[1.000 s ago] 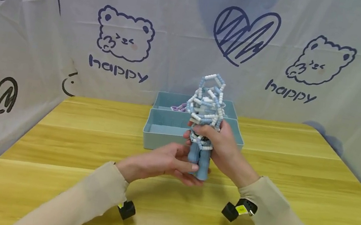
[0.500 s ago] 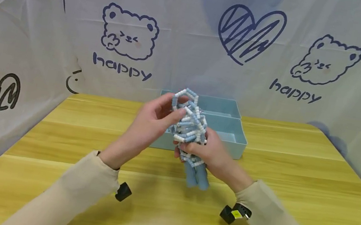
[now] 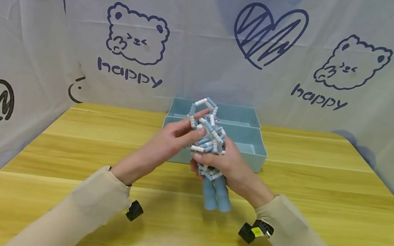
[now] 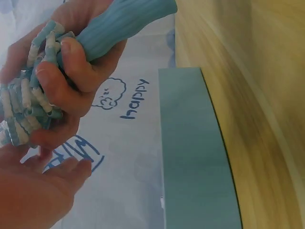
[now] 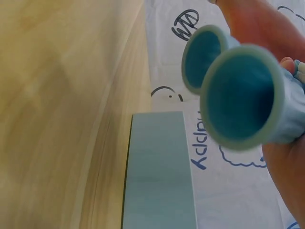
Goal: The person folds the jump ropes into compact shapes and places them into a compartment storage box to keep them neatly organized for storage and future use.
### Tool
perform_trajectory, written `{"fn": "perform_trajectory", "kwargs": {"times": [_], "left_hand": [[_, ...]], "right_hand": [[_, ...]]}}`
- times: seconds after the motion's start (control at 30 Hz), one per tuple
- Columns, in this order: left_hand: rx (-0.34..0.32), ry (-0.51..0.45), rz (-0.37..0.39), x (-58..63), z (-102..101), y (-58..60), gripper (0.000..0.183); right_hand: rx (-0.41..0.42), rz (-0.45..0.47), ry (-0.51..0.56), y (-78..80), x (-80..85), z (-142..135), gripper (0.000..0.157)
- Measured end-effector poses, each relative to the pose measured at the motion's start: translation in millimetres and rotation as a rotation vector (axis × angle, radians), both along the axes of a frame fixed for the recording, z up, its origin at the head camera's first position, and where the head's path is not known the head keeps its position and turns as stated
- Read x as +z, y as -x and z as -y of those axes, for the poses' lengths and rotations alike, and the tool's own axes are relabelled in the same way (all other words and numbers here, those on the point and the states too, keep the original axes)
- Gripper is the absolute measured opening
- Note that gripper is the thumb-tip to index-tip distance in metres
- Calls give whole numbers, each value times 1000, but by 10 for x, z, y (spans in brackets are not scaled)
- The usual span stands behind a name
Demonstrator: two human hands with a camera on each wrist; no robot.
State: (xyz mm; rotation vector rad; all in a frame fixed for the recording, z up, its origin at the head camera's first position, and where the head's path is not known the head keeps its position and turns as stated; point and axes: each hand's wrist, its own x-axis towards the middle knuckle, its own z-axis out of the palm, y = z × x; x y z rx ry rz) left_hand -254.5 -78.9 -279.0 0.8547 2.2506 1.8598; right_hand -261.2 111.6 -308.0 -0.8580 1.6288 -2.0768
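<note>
My right hand grips a bundled skipping rope made of blue and white beads, fingers curled round its middle. Two blue handles stick out below that grip, and in the right wrist view their hollow ends face the camera. At the top of the bundle a beaded loop stands up. There my left hand pinches the beads, thumb in front and fingers behind the loop. Left-hand fingers partly show below the bundle in the left wrist view; their tips among the beads are hidden.
Behind the hands, a light blue box with two open sections stands on the wooden table. A little purple shows inside its rear section, mostly hidden by the rope. A white cloth with drawings hangs behind the table.
My left hand has left the handles and risen to the top loop, where it pinches the beads. My right hand has kept its grip and brought the bundle slightly lower and left.
</note>
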Motion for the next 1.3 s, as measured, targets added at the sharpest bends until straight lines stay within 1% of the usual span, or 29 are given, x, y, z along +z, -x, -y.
{"fn": "perform_trajectory", "kwargs": {"times": [0.1,0.17,0.27,0.33,0.4,0.47,0.5,0.57,0.63,0.7,0.73,0.77,0.8,0.83,0.9,0.93,0.97,1.0,1.07,1.13,1.2,1.3], "left_hand": [[-13,14,26,-39,-9,18,50],[-6,28,45,-58,-14,21,50],[-19,9,92,-83,-27,14,56],[-53,-23,146,-102,-55,11,57],[-105,-57,219,-124,-93,5,56],[-152,-59,280,-152,-124,-6,57],[-176,-48,302,-166,-137,-12,57],[-208,-14,326,-190,-154,-18,59],[-225,24,324,-209,-158,-13,63],[-217,62,297,-220,-139,8,60],[-198,80,251,-220,-122,29,54],[-158,120,170,-219,-98,54,48],[-104,168,81,-216,-66,81,45],[-32,225,-14,-210,-18,108,42],[145,365,-208,-192,89,171,36],[237,441,-291,-188,146,207,35],[321,514,-353,-187,204,246,35],[379,570,-389,-192,262,286,36],[466,676,-445,-217,367,374,38],[517,764,-484,-264,456,467,41],[543,824,-495,-322,526,552,45],[554,868,-465,-425,612,666,50]], "right_hand": [[-30,17,1,9,-13,3,40],[-54,15,-2,16,-17,-2,40],[-113,4,-12,32,-11,-8,40],[-192,-3,-15,44,2,-25,43],[-285,3,-11,59,22,-50,44],[-361,19,13,76,46,-74,44],[-375,27,31,83,59,-84,42],[-368,36,75,98,85,-104,37],[-340,39,122,114,108,-122,32],[-312,26,150,135,122,-145,28],[-310,20,155,144,131,-162,27],[-312,16,159,159,135,-179,26],[-317,16,160,173,140,-200,27],[-320,16,161,191,144,-217,28],[-340,34,153,226,151,-257,32],[-352,49,149,245,153,-279,34],[-366,61,145,262,153,-300,36],[-381,73,138,279,152,-321,38],[-407,86,122,311,146,-356,40],[-419,88,108,338,136,-379,40],[-425,96,91,353,125,-388,39],[-418,114,68,368,108,-379,38]]}}
